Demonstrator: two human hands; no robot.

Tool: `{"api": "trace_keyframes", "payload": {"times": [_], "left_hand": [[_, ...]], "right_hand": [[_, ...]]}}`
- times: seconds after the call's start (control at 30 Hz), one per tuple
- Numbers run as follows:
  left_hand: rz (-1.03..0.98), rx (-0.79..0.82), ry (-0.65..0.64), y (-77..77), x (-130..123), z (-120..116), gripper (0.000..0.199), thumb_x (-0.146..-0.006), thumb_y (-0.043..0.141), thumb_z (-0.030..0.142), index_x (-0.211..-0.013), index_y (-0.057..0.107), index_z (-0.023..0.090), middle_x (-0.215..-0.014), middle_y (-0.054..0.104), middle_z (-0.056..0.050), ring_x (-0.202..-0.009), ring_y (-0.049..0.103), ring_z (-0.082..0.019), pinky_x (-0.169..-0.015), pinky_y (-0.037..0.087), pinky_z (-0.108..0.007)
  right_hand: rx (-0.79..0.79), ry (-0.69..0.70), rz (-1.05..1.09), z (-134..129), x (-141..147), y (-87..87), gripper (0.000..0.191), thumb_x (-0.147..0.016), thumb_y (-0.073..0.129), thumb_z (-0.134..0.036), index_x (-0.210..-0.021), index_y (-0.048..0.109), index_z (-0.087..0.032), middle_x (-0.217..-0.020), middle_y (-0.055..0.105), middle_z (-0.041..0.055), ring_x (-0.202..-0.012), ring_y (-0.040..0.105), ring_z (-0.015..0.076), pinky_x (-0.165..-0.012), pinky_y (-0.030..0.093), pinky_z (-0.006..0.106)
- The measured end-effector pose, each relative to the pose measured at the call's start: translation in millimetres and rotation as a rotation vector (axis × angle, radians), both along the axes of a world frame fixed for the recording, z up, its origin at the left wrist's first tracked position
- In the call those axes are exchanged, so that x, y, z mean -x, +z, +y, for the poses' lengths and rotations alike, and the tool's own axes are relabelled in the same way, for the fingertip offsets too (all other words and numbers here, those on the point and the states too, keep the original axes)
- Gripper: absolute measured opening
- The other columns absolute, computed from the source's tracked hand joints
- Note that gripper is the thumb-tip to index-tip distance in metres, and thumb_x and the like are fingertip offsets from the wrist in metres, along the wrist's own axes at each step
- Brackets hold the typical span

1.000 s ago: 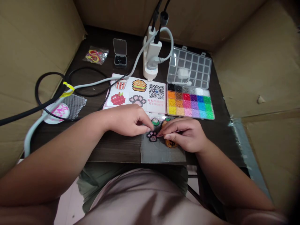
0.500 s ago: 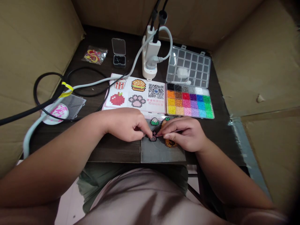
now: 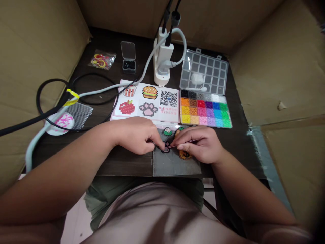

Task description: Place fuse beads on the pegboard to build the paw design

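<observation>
A clear pegboard lies at the table's front edge and bears several small bead figures. My right hand pinches thin tweezers, whose tips reach a small pink and black bead figure. My left hand has its index finger pointing down at that figure's left edge, the other fingers curled in; no object shows in it. Above sits a green and white bead figure. An orange and black one is partly hidden under my right hand.
Behind the board lie a pattern sheet and an open box of coloured beads. Further back are a power strip, a small box of black beads and a plastic bag. Cables cross the left side.
Both hands have stayed nearly in place. My left fingertip has shifted very slightly left, showing a bit more of the pink and black figure.
</observation>
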State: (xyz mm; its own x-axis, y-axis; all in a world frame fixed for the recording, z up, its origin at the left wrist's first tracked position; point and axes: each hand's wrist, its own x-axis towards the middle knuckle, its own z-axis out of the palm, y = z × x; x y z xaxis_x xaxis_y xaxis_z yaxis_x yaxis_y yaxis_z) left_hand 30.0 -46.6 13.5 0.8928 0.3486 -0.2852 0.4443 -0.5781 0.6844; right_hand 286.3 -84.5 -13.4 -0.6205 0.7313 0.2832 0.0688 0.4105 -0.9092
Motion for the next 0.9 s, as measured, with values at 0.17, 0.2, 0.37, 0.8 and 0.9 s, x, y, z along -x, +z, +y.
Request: {"api": "trace_keyframes", "payload": {"times": [0.17, 0.2, 0.37, 0.8, 0.9], "left_hand": [[-0.005, 0.000, -0.004, -0.6, 0.9, -0.3, 0.054, -0.081, 0.058, 0.010, -0.122, 0.085, 0.034, -0.099, 0.088, 0.001, -0.075, 0.073, -0.014, -0.067, 0.045, -0.024], [-0.007, -0.007, -0.004, -0.7, 0.9, -0.4, 0.054, -0.081, 0.058, 0.010, -0.122, 0.085, 0.034, -0.098, 0.088, 0.001, -0.074, 0.073, -0.014, -0.067, 0.045, -0.024], [-0.028, 0.004, 0.000, -0.4, 1.2, 0.6, 0.053, -0.081, 0.058, 0.010, -0.120, 0.086, 0.033, -0.098, 0.088, 0.002, -0.076, 0.074, -0.014, -0.068, 0.046, -0.024], [-0.036, 0.074, 0.022, 1.8, 2.6, 2.2, 0.054, -0.078, 0.057, 0.008, -0.119, 0.086, 0.030, -0.092, 0.087, 0.002, -0.069, 0.070, -0.012, -0.064, 0.046, -0.022], [-0.036, 0.068, 0.025, 1.3, 2.1, 2.5, 0.054, -0.079, 0.057, 0.008, -0.119, 0.086, 0.030, -0.094, 0.088, 0.003, -0.071, 0.071, -0.012, -0.065, 0.047, -0.021]], "right_hand": [[0.000, -0.002, 0.015, 0.0, -0.2, -0.5, 0.004, -0.091, 0.083, -0.019, -0.089, 0.085, -0.017, -0.085, 0.086, 0.0107, -0.077, 0.083, 0.0186, -0.078, 0.066, 0.027], [0.000, -0.002, 0.016, 0.0, -0.2, -0.6, 0.003, -0.091, 0.083, -0.019, -0.089, 0.085, -0.017, -0.086, 0.086, 0.0108, -0.077, 0.083, 0.0186, -0.077, 0.066, 0.027], [0.004, -0.005, 0.006, -0.2, -0.5, -0.1, 0.008, -0.093, 0.083, -0.023, -0.088, 0.084, -0.017, -0.087, 0.086, 0.0115, -0.078, 0.083, 0.0191, -0.078, 0.066, 0.027], [0.002, -0.001, 0.002, 0.1, -0.7, -0.8, 0.006, -0.092, 0.083, -0.022, -0.089, 0.084, -0.017, -0.087, 0.086, 0.0109, -0.078, 0.083, 0.0189, -0.078, 0.066, 0.028], [0.000, 0.003, 0.001, 0.2, -1.3, -0.8, 0.007, -0.093, 0.082, -0.023, -0.089, 0.084, -0.017, -0.087, 0.086, 0.0109, -0.077, 0.083, 0.0188, -0.078, 0.066, 0.027]]}}
